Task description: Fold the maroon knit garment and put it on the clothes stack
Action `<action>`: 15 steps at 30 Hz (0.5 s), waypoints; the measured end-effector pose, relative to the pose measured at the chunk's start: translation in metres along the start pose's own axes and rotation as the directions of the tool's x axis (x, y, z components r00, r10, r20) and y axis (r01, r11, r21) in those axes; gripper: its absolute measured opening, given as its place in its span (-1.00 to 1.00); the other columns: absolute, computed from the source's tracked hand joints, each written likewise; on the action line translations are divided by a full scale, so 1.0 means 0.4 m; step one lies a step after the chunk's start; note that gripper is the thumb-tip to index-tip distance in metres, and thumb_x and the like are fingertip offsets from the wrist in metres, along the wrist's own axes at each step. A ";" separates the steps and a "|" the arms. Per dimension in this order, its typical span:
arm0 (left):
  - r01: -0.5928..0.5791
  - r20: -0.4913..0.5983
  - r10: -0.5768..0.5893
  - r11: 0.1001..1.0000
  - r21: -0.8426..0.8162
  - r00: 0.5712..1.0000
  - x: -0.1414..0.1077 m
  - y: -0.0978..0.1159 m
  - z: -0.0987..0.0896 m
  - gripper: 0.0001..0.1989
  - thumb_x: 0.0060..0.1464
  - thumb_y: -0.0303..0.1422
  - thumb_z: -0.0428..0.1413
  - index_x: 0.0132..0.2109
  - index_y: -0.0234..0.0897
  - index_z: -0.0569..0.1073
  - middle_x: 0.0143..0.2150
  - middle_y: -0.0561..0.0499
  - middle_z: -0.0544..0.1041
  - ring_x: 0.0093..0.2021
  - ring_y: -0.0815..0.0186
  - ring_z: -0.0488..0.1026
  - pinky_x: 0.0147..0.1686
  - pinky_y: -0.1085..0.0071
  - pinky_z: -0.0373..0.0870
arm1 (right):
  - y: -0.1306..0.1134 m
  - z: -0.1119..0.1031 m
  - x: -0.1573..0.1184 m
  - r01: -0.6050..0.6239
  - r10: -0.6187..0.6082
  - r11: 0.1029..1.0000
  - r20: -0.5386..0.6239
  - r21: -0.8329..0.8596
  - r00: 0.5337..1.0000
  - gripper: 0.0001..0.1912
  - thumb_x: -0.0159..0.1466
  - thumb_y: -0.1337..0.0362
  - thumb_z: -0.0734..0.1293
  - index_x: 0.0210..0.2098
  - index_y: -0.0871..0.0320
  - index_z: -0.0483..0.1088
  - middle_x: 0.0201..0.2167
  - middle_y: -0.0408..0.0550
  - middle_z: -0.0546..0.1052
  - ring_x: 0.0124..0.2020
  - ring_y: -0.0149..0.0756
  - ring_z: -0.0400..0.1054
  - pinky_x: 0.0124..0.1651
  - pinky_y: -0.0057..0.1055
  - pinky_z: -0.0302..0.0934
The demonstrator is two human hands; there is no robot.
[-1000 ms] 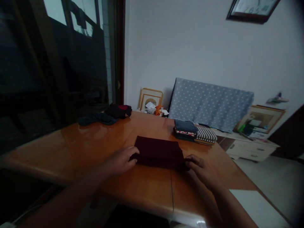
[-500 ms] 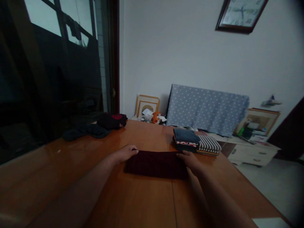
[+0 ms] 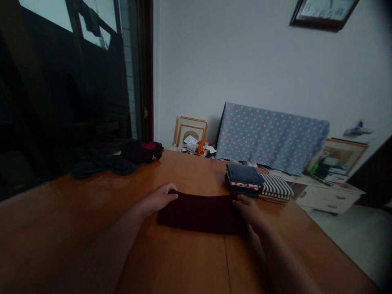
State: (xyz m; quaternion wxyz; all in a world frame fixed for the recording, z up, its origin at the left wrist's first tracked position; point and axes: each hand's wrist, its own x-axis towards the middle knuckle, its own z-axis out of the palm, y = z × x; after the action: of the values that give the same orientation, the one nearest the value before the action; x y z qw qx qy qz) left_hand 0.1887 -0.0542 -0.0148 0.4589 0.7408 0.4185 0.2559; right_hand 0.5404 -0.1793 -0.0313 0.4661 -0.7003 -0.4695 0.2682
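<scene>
Your two bare hands held one dark maroon cloth (image 3: 202,214) above or against one wooden table (image 3: 180,265); whether its lower edge touched the wood could not be told. Your left hand (image 3: 161,198) had thumb and fingers pinched on the cloth's far left corner, and your right hand (image 3: 245,204) gripped its far right corner, the far edge sagging slightly between them. The cloth lay in front of you, nearer than two neat piles side by side to the right: one denim-topped pile (image 3: 245,174) and one striped pile (image 3: 277,185). At the table's far left sat two crumpled dark garments, one with a red print (image 3: 134,151), one bluish (image 3: 105,164). Beyond were one spotted cover (image 3: 269,136), two framed pictures (image 3: 192,122) and one wall clock (image 3: 324,14), cut off at the top.
</scene>
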 end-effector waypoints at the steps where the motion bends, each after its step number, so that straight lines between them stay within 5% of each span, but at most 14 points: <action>1: -0.007 -0.041 0.006 1.000 -0.003 0.999 0.011 -0.007 0.006 -0.73 0.07 -0.17 0.10 -0.14 -0.23 0.41 -0.26 0.01 0.54 -0.26 0.20 0.48 -0.33 0.39 0.33 | 0.005 0.003 0.006 0.008 -0.008 1.000 -0.016 -0.020 1.000 -0.73 0.13 0.09 0.33 -0.31 0.16 0.49 -0.42 -0.04 0.60 -0.35 -0.16 0.48 -0.30 -0.37 0.29; 5: -0.057 -0.214 0.090 0.986 0.155 0.973 0.053 -0.049 0.028 -0.78 0.10 -0.19 0.09 -0.20 -0.23 0.45 -0.24 -0.03 0.56 -0.22 0.19 0.48 -0.27 0.37 0.33 | 0.030 0.017 0.033 0.065 -0.078 0.981 -0.068 -0.180 0.995 -0.69 0.19 0.07 0.28 -0.26 0.17 0.49 -0.32 0.02 0.62 -0.26 -0.12 0.50 -0.21 -0.35 0.28; 9: -0.091 -0.245 0.159 0.959 0.267 0.956 0.066 -0.077 0.037 -0.77 0.16 -0.16 0.05 -0.20 -0.22 0.46 -0.19 -0.06 0.56 -0.15 0.18 0.49 -0.20 0.36 0.34 | 0.054 0.023 0.053 0.045 -0.062 0.959 -0.054 -0.281 0.997 -0.67 0.23 0.07 0.26 -0.24 0.16 0.52 -0.28 0.06 0.63 -0.21 -0.10 0.51 -0.18 -0.35 0.26; 15: -0.029 -0.292 0.147 0.927 0.374 0.945 0.034 -0.031 0.029 -0.66 0.21 -0.14 0.04 -0.02 -0.28 0.43 0.00 -0.20 0.52 0.00 0.10 0.47 -0.02 0.27 0.35 | 0.078 0.019 0.069 -0.011 -0.011 0.941 -0.065 -0.337 0.998 -0.65 0.24 0.03 0.28 -0.24 0.17 0.54 -0.32 0.07 0.62 -0.24 -0.08 0.50 -0.22 -0.34 0.24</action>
State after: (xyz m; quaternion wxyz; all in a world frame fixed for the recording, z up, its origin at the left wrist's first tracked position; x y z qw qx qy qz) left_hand 0.1998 -0.0450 -0.0312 0.2288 0.7808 0.4924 0.3090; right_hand 0.5583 -0.1552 -0.0609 0.3546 -0.7782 -0.4929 0.1605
